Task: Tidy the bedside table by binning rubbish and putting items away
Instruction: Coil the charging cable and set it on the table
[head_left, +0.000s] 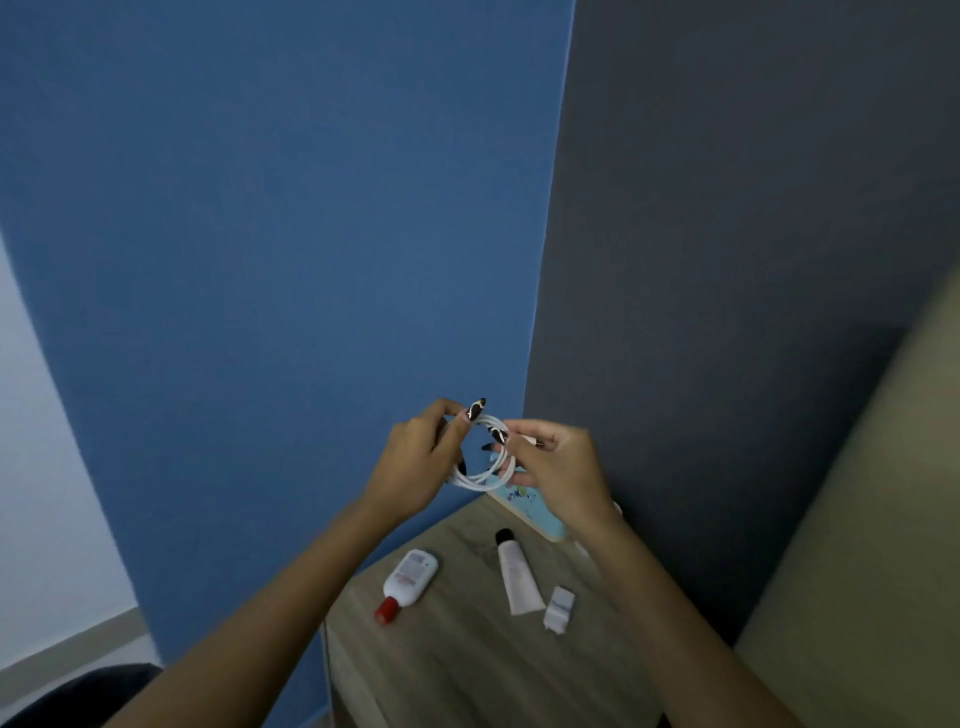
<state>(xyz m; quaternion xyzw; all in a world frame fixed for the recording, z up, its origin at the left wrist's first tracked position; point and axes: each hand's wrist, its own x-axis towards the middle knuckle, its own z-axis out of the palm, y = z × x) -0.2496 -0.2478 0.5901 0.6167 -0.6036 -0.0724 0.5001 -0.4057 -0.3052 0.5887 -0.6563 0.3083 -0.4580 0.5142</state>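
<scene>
Walls: a blue wall (260, 260) rises behind the bedside table (457, 649) and meets a dark grey wall (727, 208) in a corner above the table's far end.
Beige panel (883, 519): a pale, blurred surface fills the lower right, to the right of the table; what it is cannot be told.
Bedside table: wood-grain top, seen from above at the bottom centre, with small things lying on it.
Left hand (415, 462): raised above the table's far end, fingers and thumb curled, pinching the upper left of the cable (485, 480) loop; long dark patterned nails show.
Right hand (556, 467): level with the left and just beside it, also above the table's far end, fingers curled round the right side of the same loop.
Cable: white, wound into a small round coil, held in the air between the two hands, well clear of the tabletop; its lower arc hangs free below both grips.
Flat board (524, 506): light blue with a pale rim, lying at the table's far corner, partly hidden behind the right wrist.
Tube (517, 577): pale with a black cap, lying flat near the table's middle, cap toward the far end.
Bottle (410, 571): white with a red cap, lying on its side near the table's left edge, cap toward the near side, apart from the tube.
Wrapper (558, 610): small, white, crumpled, on the tabletop just right of the tube's flat end.
</scene>
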